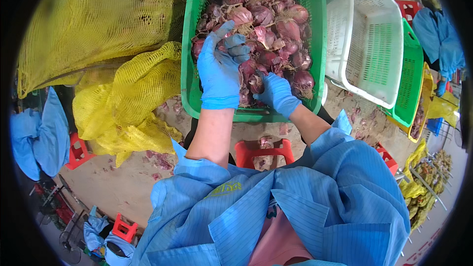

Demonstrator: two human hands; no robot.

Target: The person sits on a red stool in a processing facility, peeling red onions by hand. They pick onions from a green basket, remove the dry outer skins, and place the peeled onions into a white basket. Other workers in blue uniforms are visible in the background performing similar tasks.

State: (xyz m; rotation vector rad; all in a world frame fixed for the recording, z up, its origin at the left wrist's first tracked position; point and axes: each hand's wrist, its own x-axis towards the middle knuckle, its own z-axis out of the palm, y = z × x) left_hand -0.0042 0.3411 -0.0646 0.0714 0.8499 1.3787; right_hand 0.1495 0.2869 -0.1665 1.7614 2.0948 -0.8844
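Note:
A green plastic crate [191, 88] in front of me is filled with red onions [262, 16], some with loose papery skins and dry roots. Over the left part of the onions is my left hand [220, 66] in a blue glove. Its fingers are apart and loosely bent, with nothing visible in them. My right hand [278, 92], also in a blue glove, is low in the crate near its front wall. Its thumb and fingers close around a small red onion [255, 84], whose far side is hidden among the others.
Yellow mesh sacks [98, 24] lie to the left. White crates [377, 44] and a green crate [410, 71] stand to the right. A red stool [263, 151] is below the crate, with onion skins on the floor. A person in blue sleeves [441, 39] sits at the far right.

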